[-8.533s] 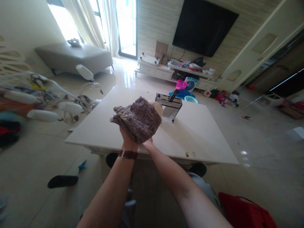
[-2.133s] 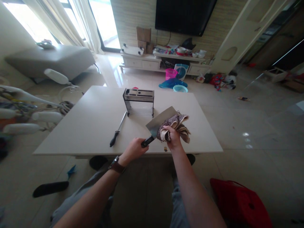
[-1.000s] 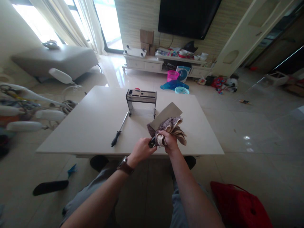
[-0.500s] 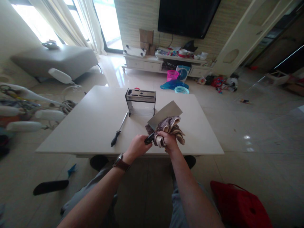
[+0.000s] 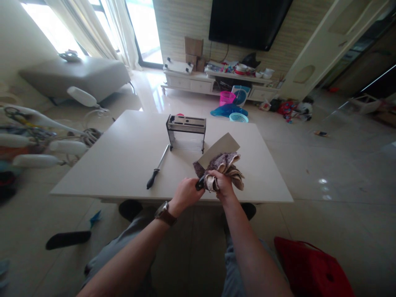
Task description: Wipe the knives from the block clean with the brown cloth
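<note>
My left hand [image 5: 188, 192] is closed round the black handle of a cleaver [image 5: 220, 147], whose broad blade points away to the upper right. A bunched brown and cream cloth [image 5: 225, 165] is gripped in my right hand [image 5: 223, 184], and it lies against the blade near the handle, covering part of it. Both hands are over the front part of the white table [image 5: 130, 165]. Left of them lies a sharpening steel [image 5: 158, 167] with a black handle. Behind the cleaver stands a metal-topped knife block [image 5: 187, 123] with clear sides.
A red stool or bag [image 5: 309, 268] is on the floor at the lower right. White padded equipment arms [image 5: 68, 147] reach in from the left. Past the table are a blue basket [image 5: 239, 117], a pink basket [image 5: 227, 98] and a TV cabinet [image 5: 182, 82].
My left hand has shifted slightly right and closer to the cloth, showing less of the handle. The cloth stays against the blade. The whole view has shifted a little.
</note>
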